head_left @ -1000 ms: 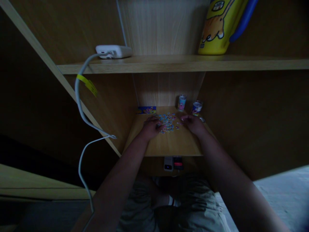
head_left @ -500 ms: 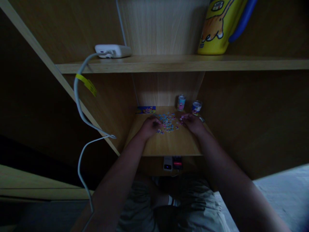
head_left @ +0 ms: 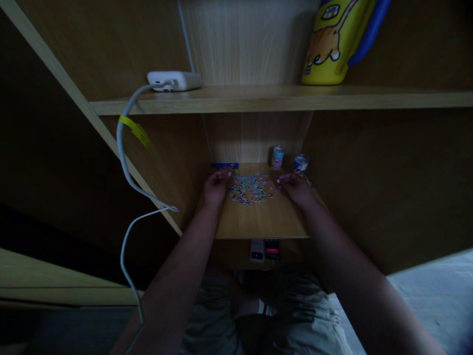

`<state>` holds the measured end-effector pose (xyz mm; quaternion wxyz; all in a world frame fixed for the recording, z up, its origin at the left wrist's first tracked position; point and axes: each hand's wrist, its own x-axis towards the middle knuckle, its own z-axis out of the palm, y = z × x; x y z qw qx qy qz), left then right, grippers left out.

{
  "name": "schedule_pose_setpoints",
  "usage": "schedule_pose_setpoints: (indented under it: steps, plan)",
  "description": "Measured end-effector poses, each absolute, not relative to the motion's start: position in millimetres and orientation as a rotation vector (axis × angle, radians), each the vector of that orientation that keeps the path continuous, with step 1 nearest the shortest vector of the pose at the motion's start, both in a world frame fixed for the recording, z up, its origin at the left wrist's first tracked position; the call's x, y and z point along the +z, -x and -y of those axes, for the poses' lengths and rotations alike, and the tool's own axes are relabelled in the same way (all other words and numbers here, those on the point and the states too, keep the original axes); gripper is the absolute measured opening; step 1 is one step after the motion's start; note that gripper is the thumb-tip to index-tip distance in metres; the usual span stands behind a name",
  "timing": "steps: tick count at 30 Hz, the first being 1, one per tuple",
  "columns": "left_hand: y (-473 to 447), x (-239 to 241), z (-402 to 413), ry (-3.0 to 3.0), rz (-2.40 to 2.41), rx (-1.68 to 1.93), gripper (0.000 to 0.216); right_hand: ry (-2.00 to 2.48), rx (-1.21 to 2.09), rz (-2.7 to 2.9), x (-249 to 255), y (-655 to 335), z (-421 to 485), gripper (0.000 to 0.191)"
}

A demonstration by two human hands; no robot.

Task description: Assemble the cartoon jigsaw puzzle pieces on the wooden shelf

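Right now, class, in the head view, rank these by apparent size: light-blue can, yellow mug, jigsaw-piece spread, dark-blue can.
1. Yellow mug
2. Jigsaw-piece spread
3. Light-blue can and dark-blue can: too alike to rank

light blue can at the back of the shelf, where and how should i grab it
Grip the light blue can around the middle of its round side, probably from the front: it stands upright, with the back panel behind it and the other can to its right. The right hand is nearest, but appears to pinch a small puzzle piece.
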<state>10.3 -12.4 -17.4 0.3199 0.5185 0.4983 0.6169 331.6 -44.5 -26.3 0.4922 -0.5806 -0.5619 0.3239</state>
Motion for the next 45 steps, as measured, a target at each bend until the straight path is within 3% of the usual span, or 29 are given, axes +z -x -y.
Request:
schedule_pose_setpoints:
  steps: [11,17,29,40,45]
  plan:
    - [-9.4,-15.3,15.6,-1.495,-1.403,1.565,0.014,1.44,0.503,1.537,-27.8,-335.4,44.5,0.024]
    - [-12.4,-13.3,23.5,-1.773,-1.369,1.501,0.015,1.479,0.221,1.829,-26.7,-325.2,44.3,0.032]
    - [-15.7,-8.4,28.6,-1.762,-1.378,1.425,0.015,1.677,-0.099,2.235,-12.8,-296.4,44.2,0.044]
    - [-16.5,-22.1,16.4,-1.8,-1.198,1.554,0.006,2.145,0.038,1.903,-3.1,-307.7,58.5,0.062]
    - [-17.2,-21.5,18.3,-1.808,-1.192,1.528,0.01,2.095,0.052,1.918,-10.0,-312.1,52.3,0.05]
